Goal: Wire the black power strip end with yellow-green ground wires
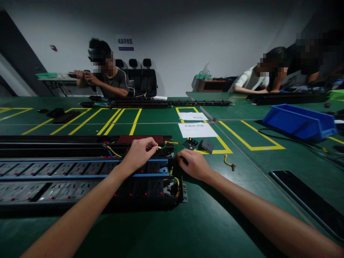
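My left hand (pixel 138 153) reaches over the long black power strips, thumb and forefinger pinched on a short yellow-green wire (pixel 172 142). That wire runs right to a small terminal near a strip's end. My right hand (pixel 195 165) is closed at the right ends of the strips, fingers curled by a small black end part; what they hold is hidden. Nearest me lies a power strip (pixel 72 190) with dark sockets and red dots. Behind it is another socket strip (pixel 88 168) edged by blue rails. A looped yellow wire (pixel 177 182) shows at the near strip's open end.
Right of the hands lie a black end cap (pixel 206 146), a loose yellow wire (pixel 228 162) and a phone (pixel 306 197). Paper sheets (pixel 198 130) lie beyond. A blue bin (pixel 298 120) stands at back right. Other people sit or lean across the green table.
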`<state>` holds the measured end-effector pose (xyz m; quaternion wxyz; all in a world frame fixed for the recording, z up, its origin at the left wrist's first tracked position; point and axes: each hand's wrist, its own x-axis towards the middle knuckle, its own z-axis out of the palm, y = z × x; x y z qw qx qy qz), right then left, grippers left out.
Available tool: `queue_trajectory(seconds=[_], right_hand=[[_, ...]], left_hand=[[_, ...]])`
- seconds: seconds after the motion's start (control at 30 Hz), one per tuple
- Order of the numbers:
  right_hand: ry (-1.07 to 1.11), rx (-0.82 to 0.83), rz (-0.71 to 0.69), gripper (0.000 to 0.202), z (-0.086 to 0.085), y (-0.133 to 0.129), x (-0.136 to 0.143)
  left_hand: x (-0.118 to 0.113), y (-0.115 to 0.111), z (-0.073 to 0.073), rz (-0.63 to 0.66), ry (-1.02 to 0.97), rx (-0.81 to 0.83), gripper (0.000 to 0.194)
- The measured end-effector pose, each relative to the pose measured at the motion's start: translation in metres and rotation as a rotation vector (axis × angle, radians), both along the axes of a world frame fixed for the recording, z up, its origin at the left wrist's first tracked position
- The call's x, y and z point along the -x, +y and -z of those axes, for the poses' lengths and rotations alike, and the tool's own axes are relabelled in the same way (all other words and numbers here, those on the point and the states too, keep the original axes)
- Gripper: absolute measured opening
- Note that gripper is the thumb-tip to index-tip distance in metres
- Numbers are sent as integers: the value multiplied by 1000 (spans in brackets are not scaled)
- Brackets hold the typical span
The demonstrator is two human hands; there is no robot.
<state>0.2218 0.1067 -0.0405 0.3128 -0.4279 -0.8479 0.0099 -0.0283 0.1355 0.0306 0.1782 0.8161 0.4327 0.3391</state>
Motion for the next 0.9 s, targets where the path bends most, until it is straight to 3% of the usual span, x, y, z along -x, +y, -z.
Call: queue_trajectory(seconds=[0.9], right_hand=[[-21, -6, 15, 9, 0, 1, 1]], left_hand=[[-5, -3, 3, 21, 144, -109, 11]])
